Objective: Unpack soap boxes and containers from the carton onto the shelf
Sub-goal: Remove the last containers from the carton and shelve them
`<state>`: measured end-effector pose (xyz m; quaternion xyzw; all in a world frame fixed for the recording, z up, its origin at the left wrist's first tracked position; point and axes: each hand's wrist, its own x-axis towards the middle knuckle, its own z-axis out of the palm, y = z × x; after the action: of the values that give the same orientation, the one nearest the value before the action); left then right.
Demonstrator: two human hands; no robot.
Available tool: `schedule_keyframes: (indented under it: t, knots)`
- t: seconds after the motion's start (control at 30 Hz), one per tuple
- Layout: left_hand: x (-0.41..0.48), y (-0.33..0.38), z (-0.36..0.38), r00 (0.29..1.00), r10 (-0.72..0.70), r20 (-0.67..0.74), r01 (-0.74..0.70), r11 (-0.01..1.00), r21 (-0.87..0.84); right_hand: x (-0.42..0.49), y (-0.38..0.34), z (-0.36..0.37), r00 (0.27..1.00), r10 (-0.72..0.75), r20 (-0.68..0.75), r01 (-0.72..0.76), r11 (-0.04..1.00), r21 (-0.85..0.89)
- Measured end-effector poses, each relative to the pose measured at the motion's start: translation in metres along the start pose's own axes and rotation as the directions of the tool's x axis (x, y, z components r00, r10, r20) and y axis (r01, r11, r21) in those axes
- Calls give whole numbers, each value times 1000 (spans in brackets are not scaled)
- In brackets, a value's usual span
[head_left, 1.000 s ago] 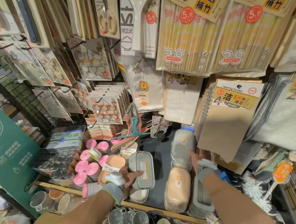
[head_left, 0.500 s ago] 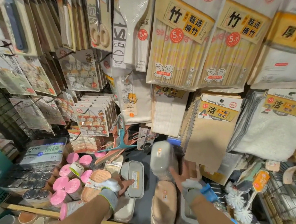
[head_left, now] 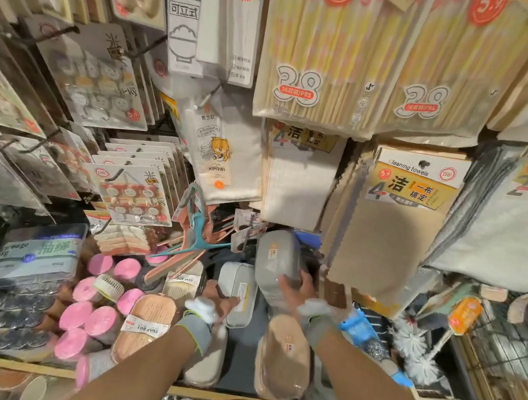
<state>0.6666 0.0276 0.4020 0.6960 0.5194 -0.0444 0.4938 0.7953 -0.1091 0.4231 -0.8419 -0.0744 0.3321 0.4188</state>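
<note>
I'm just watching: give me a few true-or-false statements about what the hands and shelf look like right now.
1. The right hand grips a grey container. True.
2. The left hand hangs free, touching nothing. False: it rests on a grey soap box.
3. The pink-lidded jars sit left of the left hand. True.
4. The beige container is being lifted. False: it lies on the shelf, below the right hand.

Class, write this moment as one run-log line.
left hand: on grey soap box | right hand: gripping wrapped grey box, tilted | shelf: beige boxes in front
</note>
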Motion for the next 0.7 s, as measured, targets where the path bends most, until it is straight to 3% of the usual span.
schedule_keyframes:
  t: [0.3, 0.43, 0.7]
  knots:
    - [-5, -1, 6, 999, 37, 8, -37, 998, -50, 5, 1, -10, 989, 145, -38, -142, 987, 75]
    - [-7, 1, 6, 999, 47, 24, -45, 995, -85, 11, 4, -7, 992, 120, -38, -113, 981, 158]
    - [-6, -4, 2, 1000, 1, 24, 1, 994, -105, -1, -1, -8, 996, 85, 19, -87, 986, 145]
